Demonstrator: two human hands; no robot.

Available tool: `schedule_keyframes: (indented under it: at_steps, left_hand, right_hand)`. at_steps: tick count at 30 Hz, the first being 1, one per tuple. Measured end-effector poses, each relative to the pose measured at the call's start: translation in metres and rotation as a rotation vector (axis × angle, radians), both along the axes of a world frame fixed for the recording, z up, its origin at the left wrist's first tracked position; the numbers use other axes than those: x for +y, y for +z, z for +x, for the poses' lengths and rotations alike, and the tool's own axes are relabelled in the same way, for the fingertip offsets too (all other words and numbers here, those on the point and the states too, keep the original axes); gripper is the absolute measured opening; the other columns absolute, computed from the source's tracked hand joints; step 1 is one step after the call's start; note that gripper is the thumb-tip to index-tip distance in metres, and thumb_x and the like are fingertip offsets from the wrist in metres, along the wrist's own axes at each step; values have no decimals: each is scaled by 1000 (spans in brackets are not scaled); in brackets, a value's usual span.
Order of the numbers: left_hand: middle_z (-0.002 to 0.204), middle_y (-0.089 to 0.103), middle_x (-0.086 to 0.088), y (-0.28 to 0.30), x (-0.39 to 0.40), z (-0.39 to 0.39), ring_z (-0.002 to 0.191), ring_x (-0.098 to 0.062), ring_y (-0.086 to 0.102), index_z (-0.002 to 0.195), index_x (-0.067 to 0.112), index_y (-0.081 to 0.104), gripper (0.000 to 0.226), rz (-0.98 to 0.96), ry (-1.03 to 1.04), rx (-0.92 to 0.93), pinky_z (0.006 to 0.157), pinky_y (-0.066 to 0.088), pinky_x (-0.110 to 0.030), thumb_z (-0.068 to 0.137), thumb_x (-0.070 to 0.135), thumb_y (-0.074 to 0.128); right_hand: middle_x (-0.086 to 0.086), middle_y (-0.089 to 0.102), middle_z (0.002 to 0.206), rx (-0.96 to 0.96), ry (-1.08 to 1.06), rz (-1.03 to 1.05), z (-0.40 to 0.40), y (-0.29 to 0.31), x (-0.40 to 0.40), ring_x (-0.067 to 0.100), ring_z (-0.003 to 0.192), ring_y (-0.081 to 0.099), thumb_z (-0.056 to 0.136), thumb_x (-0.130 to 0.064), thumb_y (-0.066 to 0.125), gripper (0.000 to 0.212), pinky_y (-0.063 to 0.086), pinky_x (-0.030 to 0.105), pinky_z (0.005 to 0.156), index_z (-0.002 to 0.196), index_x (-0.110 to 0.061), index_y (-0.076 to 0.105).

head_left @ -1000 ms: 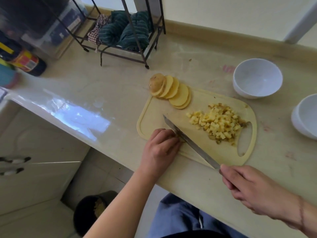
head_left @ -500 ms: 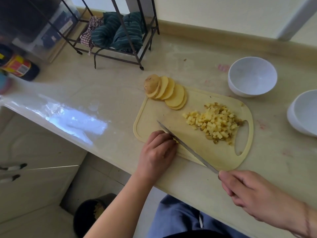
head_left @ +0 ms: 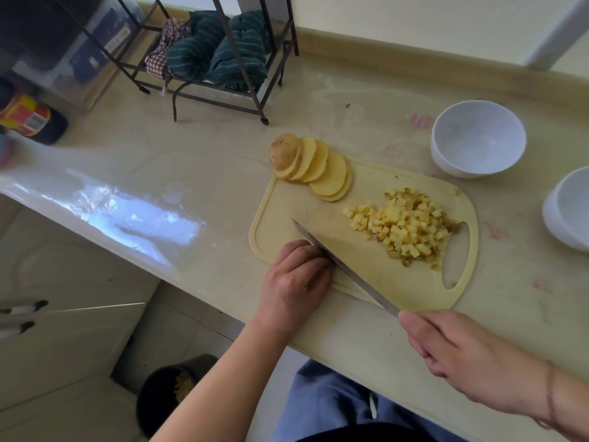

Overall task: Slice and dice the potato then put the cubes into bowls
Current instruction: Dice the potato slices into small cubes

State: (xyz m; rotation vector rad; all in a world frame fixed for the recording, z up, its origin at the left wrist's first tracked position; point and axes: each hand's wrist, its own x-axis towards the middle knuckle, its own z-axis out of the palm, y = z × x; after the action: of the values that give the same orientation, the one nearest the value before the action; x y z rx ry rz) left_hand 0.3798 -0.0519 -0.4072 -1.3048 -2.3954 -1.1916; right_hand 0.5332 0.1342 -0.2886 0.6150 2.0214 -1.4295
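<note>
A pale yellow cutting board (head_left: pixel 376 272) lies on the counter. Several round potato slices (head_left: pixel 314 165) fan out over its far left corner, ending in a skin-covered end piece. A heap of small potato cubes (head_left: pixel 406 228) sits on the right part of the board. My right hand (head_left: pixel 462 355) grips the handle of a long knife (head_left: pixel 338 263), whose blade crosses the board's near side. My left hand (head_left: pixel 296 280) rests curled on the board's near left corner, fingertips against the blade; what it holds down is hidden under it.
Two white bowls stand right of the board: one bowl (head_left: pixel 478 138) behind, a second bowl (head_left: pixel 570 208) cut off by the frame edge. A wire rack (head_left: pixel 223 59) with cloths stands at the back. A dark jar (head_left: pixel 32 118) sits far left. A bin (head_left: pixel 175 390) stands on the floor below.
The camera view has shifted slightly. Both hands and the knife stay in about the same place on the board.
</note>
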Motion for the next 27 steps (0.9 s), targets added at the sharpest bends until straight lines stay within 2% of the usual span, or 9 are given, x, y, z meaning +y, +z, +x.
schedule_keyframes:
  at_steps: [5,8,11,15,19,22,27]
  left_hand:
    - [98,73,-11,0,0,0,97,-26,64,88,-1,78,7,-7,4,2,85,57,-37,82,-3,80]
    - [93,72,-11,2,0,1,96,-25,63,86,-1,77,7,-9,5,23,84,57,-36,81,-4,82]
    - [91,71,-11,2,-1,1,96,-25,64,85,-1,77,4,-21,1,27,84,57,-36,83,-2,81]
    - [92,72,-11,3,-5,2,96,-26,66,86,-1,77,6,-1,4,11,84,57,-37,83,-3,82]
    - [91,71,-13,5,-14,6,97,-25,65,84,-2,77,5,37,13,17,86,57,-34,88,1,76]
    - [91,71,-14,3,-15,7,96,-28,66,83,-3,76,13,31,0,33,85,57,-35,93,5,72]
    - [93,72,-14,0,-14,5,94,-32,68,85,-4,75,8,13,-19,21,81,57,-40,90,1,73]
  right_hand:
    - [-7,35,48,64,-26,34,-13,-9,-4,5,43,31,85,-64,32,54,28,13,43,64,-15,42]
    - [-7,31,46,6,-95,-13,-11,-3,3,4,38,25,89,-56,35,50,24,11,37,67,-11,42]
    - [0,26,52,-70,-163,-45,-9,2,13,12,39,19,88,-59,37,58,20,17,35,71,-4,38]
    - [2,26,55,-107,-180,-59,-6,5,13,15,42,16,87,-62,38,61,19,16,38,72,-3,37]
    - [-3,28,50,-77,-149,-121,-3,12,5,9,38,20,88,-56,39,53,21,15,34,70,-6,40]
    - [-6,29,49,-49,-114,-120,-1,13,0,4,36,24,86,-53,40,57,24,11,35,71,2,37]
    - [-6,32,47,-40,-76,-65,3,11,-5,5,39,25,82,-60,40,53,24,12,37,66,-9,41]
